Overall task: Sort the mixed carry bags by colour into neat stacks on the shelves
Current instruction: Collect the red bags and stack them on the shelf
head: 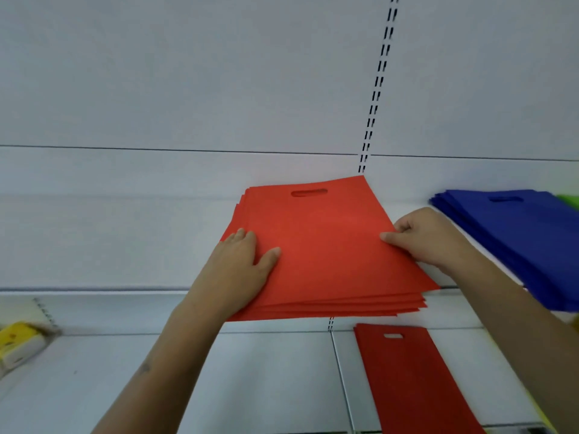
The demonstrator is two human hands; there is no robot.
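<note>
A stack of orange-red carry bags (322,245) lies on the white upper shelf (109,245), its front edge overhanging the shelf lip. My left hand (241,267) rests flat on the stack's left side with its fingers straight. My right hand (423,236) pinches the stack's right edge, thumb on top and fingers curled beneath. A stack of blue bags (517,239) lies on the same shelf to the right, partly behind my right forearm. A single darker red bag (413,380) lies on the lower shelf.
A sliver of green bag (568,200) shows at the far right edge. A yellow and white packet (15,343) sits on the lower shelf at the left. A slotted upright (376,89) runs up the white back panel.
</note>
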